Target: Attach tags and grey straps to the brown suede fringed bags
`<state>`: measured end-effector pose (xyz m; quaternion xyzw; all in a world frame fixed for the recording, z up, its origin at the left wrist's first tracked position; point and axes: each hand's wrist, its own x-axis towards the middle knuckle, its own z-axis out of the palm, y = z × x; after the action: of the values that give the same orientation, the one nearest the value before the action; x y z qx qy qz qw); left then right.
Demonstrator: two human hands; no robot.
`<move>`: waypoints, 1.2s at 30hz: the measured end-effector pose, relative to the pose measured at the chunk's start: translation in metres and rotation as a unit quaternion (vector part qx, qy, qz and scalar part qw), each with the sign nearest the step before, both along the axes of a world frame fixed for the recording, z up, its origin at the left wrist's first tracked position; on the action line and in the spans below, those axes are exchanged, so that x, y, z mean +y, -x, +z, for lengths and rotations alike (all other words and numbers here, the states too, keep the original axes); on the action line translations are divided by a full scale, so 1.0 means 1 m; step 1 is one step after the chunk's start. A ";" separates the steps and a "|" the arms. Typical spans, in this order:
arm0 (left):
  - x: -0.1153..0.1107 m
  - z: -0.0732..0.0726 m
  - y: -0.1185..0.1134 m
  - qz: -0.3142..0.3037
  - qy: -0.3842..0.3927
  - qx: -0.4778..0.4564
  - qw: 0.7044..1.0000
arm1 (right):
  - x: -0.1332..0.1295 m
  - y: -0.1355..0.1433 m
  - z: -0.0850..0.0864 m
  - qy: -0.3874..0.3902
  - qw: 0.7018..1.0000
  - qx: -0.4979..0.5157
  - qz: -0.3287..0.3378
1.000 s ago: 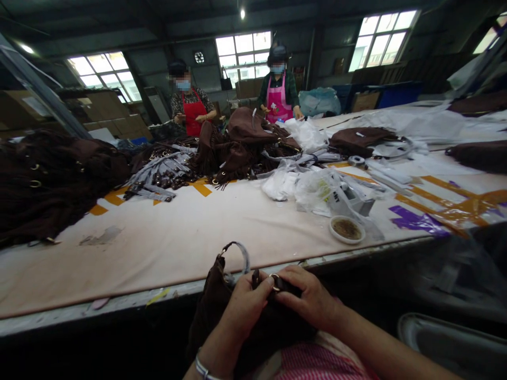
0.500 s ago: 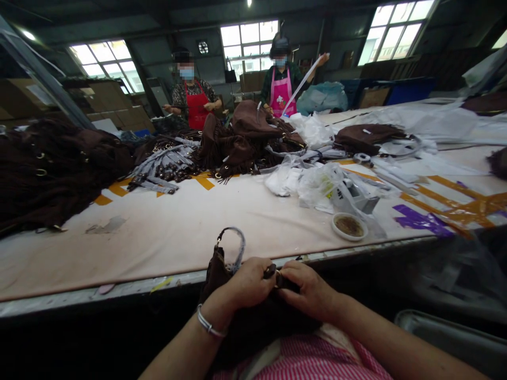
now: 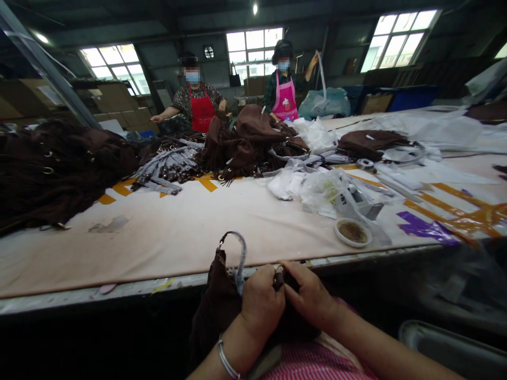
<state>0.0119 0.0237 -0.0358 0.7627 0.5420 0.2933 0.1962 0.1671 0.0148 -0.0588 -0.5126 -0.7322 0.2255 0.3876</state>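
A dark brown bag (image 3: 212, 301) rests against my lap at the table's front edge. Its grey-wrapped handle (image 3: 242, 252) arches up on the left, one end joined by a metal clip. My left hand (image 3: 262, 301), with a bracelet on its wrist, is closed on a dark strap end (image 3: 278, 279) by a metal ring. My right hand (image 3: 307, 290) pinches the same part from the other side, its fingertips close to the left hand's. Much of the bag lies in shadow beneath both hands.
The pale table (image 3: 190, 227) stretches ahead. Brown bags (image 3: 253, 132) and wrapped straps (image 3: 170, 163) are piled across it, with clear plastic (image 3: 320, 190), a round dish (image 3: 353, 233) and purple tape (image 3: 428, 228) at right. Two people in aprons stand beyond. A tray (image 3: 443, 348) is low right.
My left hand has turned, its wrist moving right, and the strap end now stands more upright. The bag's left side shows more. Across the table, one person's arm reaches out and the other's raised strip has shifted.
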 end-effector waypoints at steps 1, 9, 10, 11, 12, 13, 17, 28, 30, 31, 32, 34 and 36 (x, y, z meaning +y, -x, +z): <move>0.000 -0.001 0.000 0.006 -0.012 0.010 1.000 | 0.001 0.000 -0.001 -0.012 1.000 -0.008 0.004; 0.019 0.016 0.011 -0.058 0.046 0.058 0.996 | 0.010 -0.006 0.004 -0.037 0.994 -0.070 0.069; 0.022 0.018 0.013 -0.071 0.055 0.052 0.995 | 0.011 -0.007 0.006 -0.036 0.994 -0.072 0.078; 0.025 0.019 0.014 -0.084 0.063 0.046 0.993 | 0.012 -0.008 0.008 -0.036 0.993 -0.074 0.086; 0.027 0.020 0.015 -0.096 0.070 0.040 0.992 | 0.013 -0.010 0.009 -0.035 0.992 -0.077 0.095; 0.029 0.020 0.016 -0.107 0.078 0.032 0.991 | 0.014 -0.011 0.010 -0.035 0.991 -0.081 0.103; 0.032 0.016 0.019 -0.146 0.115 -0.007 0.983 | 0.015 -0.018 0.011 -0.031 0.985 -0.104 0.138; 0.050 0.033 0.027 -0.205 0.236 -0.092 0.946 | 0.006 -0.015 0.008 0.005 0.995 -0.012 0.098; 0.049 0.032 0.025 -0.195 0.241 -0.106 0.945 | 0.004 -0.013 0.003 -0.013 0.997 0.006 0.076; 0.048 0.030 0.024 -0.187 0.238 -0.111 0.947 | 0.004 -0.013 0.002 -0.023 0.997 0.009 0.068; 0.045 0.028 0.022 -0.178 0.234 -0.115 0.949 | 0.003 -0.012 0.001 -0.032 0.998 0.010 0.062; 0.038 0.021 0.018 -0.160 0.212 -0.121 0.957 | 0.003 -0.009 0.001 -0.038 0.998 0.008 0.050; 0.029 0.014 0.012 -0.115 0.171 -0.110 0.972 | 0.004 -0.005 0.003 -0.029 0.999 0.002 0.036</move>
<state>0.0002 0.0523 -0.0222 0.7382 0.4678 0.2542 0.4143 0.1717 0.0184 -0.0558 -0.4736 -0.7561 0.2187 0.3952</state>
